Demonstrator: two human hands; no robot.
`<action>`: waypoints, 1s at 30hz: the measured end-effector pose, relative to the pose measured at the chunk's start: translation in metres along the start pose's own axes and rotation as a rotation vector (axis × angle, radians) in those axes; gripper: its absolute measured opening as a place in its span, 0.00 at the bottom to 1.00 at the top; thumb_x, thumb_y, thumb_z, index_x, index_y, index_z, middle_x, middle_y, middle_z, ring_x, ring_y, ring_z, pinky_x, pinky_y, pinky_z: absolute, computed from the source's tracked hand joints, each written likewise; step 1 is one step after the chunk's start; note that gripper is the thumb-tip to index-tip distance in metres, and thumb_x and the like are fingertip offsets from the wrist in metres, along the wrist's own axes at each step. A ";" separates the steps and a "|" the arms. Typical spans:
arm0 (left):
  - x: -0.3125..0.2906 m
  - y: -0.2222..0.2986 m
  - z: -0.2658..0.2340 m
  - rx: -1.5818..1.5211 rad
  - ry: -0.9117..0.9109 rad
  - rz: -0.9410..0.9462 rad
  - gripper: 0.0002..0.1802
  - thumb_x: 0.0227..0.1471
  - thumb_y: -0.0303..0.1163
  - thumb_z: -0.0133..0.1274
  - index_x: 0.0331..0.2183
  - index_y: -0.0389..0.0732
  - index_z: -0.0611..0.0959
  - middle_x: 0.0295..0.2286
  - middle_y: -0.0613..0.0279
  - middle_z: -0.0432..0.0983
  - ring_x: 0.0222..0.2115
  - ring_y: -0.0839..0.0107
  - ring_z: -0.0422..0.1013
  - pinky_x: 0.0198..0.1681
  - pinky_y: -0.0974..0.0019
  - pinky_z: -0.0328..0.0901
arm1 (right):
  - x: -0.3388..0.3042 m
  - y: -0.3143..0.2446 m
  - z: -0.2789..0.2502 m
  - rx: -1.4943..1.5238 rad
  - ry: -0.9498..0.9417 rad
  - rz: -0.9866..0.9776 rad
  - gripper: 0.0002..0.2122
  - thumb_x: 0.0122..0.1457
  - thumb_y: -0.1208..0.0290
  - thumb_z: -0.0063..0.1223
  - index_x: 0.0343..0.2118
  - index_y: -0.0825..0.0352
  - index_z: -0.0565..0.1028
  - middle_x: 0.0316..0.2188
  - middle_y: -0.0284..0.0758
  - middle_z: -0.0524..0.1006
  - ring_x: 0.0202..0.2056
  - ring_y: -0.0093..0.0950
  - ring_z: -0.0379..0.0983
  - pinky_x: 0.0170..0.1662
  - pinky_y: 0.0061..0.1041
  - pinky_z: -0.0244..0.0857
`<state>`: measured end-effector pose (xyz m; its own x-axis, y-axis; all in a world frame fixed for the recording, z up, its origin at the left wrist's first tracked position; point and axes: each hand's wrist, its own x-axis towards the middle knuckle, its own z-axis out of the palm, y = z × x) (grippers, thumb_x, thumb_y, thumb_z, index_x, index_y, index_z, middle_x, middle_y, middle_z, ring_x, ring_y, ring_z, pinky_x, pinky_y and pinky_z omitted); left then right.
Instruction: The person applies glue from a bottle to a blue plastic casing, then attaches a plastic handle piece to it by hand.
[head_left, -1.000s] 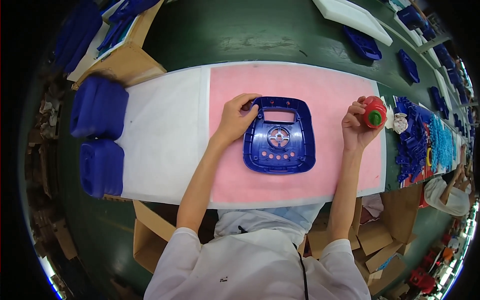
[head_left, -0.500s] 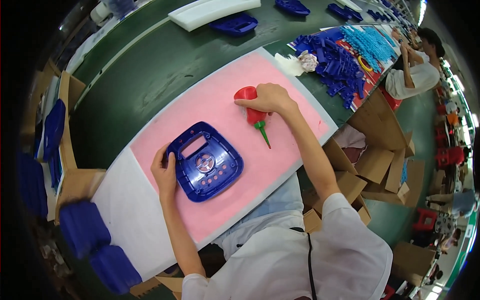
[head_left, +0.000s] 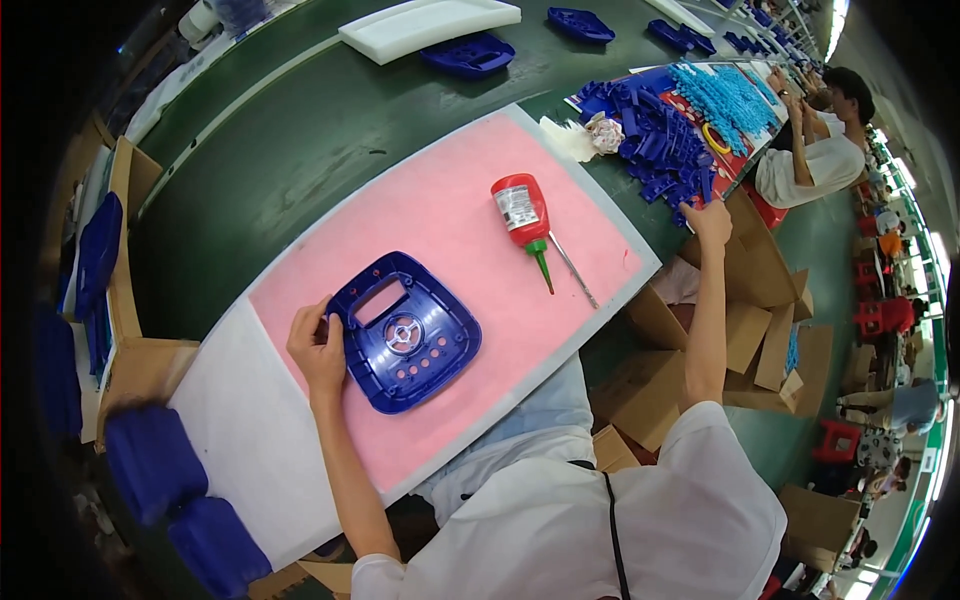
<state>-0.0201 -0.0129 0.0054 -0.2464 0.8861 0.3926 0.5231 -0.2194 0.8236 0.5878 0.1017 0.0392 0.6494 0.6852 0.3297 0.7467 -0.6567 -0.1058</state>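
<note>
A blue plastic housing panel (head_left: 447,353) lies on the pink mat, with a rectangular opening, a round grille and a row of small holes. My left hand (head_left: 318,348) grips its left edge, thumb on top. Over at the near edge of the pile of small blue plastic parts (head_left: 655,140), my right hand (head_left: 708,224) pinches one of the pieces, though its fingertips are partly hidden. A red squeeze bottle (head_left: 522,212) with a green nozzle lies on the mat between my hands. Beside it rests a thin metal rod (head_left: 574,270).
Light-blue strips (head_left: 712,98) and a yellow ring (head_left: 715,138) sit beyond the pile, near a seated co-worker (head_left: 815,160). Crumpled tissue (head_left: 604,133) lies by the mat. Cardboard boxes (head_left: 760,270) stand at right. More blue housings (head_left: 468,54) and white foam (head_left: 430,28) occupy the far belt.
My right hand has let go of the red bottle, leaving it lying on the mat, and has moved right to the blue parts. The left hand still grips the panel.
</note>
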 end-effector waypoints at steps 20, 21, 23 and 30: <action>-0.003 0.000 -0.003 -0.010 0.045 -0.081 0.12 0.41 0.25 0.56 0.33 0.34 0.84 0.22 0.59 0.72 0.19 0.72 0.66 0.25 0.69 0.63 | -0.035 -0.027 -0.102 1.754 -1.012 -0.055 0.15 0.59 0.71 0.42 0.46 0.75 0.68 0.23 0.36 0.72 0.11 0.16 0.54 0.12 0.14 0.43; -0.003 -0.001 -0.003 -0.052 0.029 -0.091 0.12 0.41 0.25 0.56 0.33 0.34 0.84 0.23 0.59 0.73 0.19 0.72 0.66 0.25 0.69 0.63 | -0.054 -0.050 -0.118 1.749 -1.030 -0.063 0.15 0.59 0.71 0.42 0.46 0.75 0.68 0.23 0.36 0.72 0.11 0.16 0.54 0.12 0.14 0.43; -0.004 -0.003 -0.003 -0.046 0.030 -0.108 0.12 0.41 0.25 0.56 0.33 0.34 0.84 0.23 0.59 0.73 0.19 0.72 0.66 0.24 0.69 0.63 | -0.095 -0.102 -0.143 1.856 -1.333 -0.170 0.19 0.60 0.69 0.42 0.49 0.79 0.66 0.21 0.36 0.70 0.13 0.17 0.56 0.16 0.15 0.49; 0.001 0.000 -0.011 -0.020 -0.010 -0.072 0.12 0.42 0.28 0.57 0.33 0.38 0.85 0.23 0.60 0.74 0.20 0.69 0.69 0.25 0.68 0.65 | -0.208 -0.225 -0.162 1.535 -1.469 -0.369 0.22 0.64 0.62 0.37 0.45 0.80 0.71 0.23 0.33 0.71 0.23 0.20 0.65 0.27 0.19 0.58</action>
<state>-0.0296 -0.0167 0.0100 -0.2744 0.9039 0.3280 0.4880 -0.1630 0.8575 0.2614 0.0561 0.1460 -0.4620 0.8677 -0.1833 -0.1594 -0.2845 -0.9453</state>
